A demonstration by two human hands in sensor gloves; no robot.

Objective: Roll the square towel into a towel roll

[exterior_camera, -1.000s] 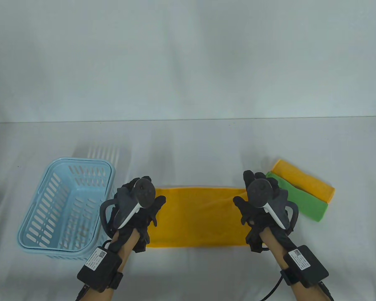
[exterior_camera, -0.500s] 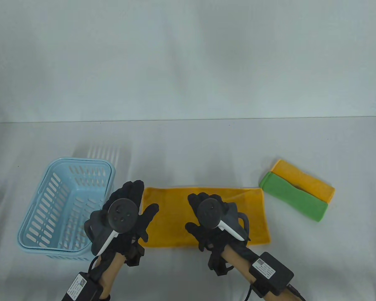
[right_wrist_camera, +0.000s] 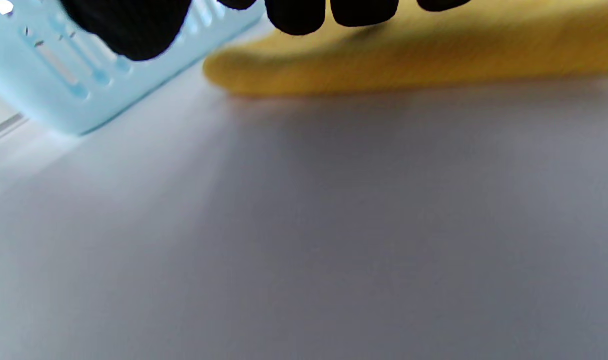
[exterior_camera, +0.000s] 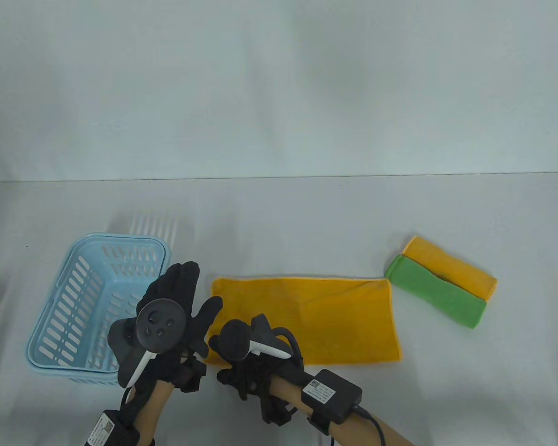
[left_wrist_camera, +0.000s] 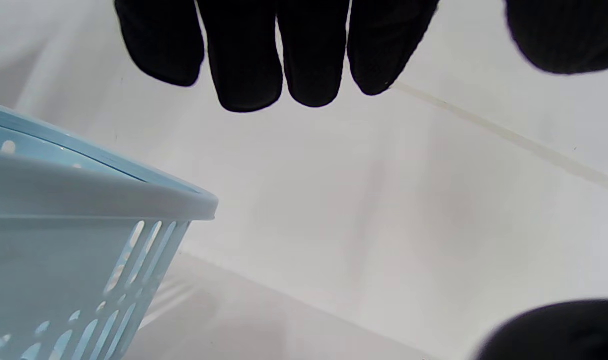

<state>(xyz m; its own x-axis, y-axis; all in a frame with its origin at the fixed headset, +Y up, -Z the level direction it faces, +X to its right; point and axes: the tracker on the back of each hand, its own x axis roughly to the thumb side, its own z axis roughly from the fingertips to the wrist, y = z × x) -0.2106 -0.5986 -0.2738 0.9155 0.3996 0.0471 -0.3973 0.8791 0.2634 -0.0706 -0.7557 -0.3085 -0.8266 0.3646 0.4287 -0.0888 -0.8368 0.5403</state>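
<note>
- Yellow cloth is what I must roll: the towel [exterior_camera: 307,320] lies flat on the table [exterior_camera: 279,209], folded into a long band, between the basket [exterior_camera: 81,320] on the left and two folded cloths on the right.
- My left hand [exterior_camera: 176,302] hangs above the gap between the basket and the left end of the towel. Its fingers [left_wrist_camera: 248,55] are straight and spread, and it holds nothing.
- My right hand [exterior_camera: 246,353] is at the near left corner of the towel. In the right wrist view its fingertips [right_wrist_camera: 293,15] hang just above the yellow edge. I judge the hand relaxed and empty, but I cannot tell if it touches the cloth.
- I expect the towel to be light, soft and limp, with no stiffness; it will bend wherever I lift it and it cannot break.
- Its surface looks fluffy, so I think the gloves will hold it well, but the layers may slide on each other.
- I would take hold at the short left end, with one hand on the near corner and one on the far corner, and turn this edge over tightly.
- A loose first turn could give a crooked roll, so I would keep both hands level.
- Beside the right end lie a green cloth [exterior_camera: 435,297] and an orange cloth [exterior_camera: 451,267], close to the towel but apart from it.
</note>
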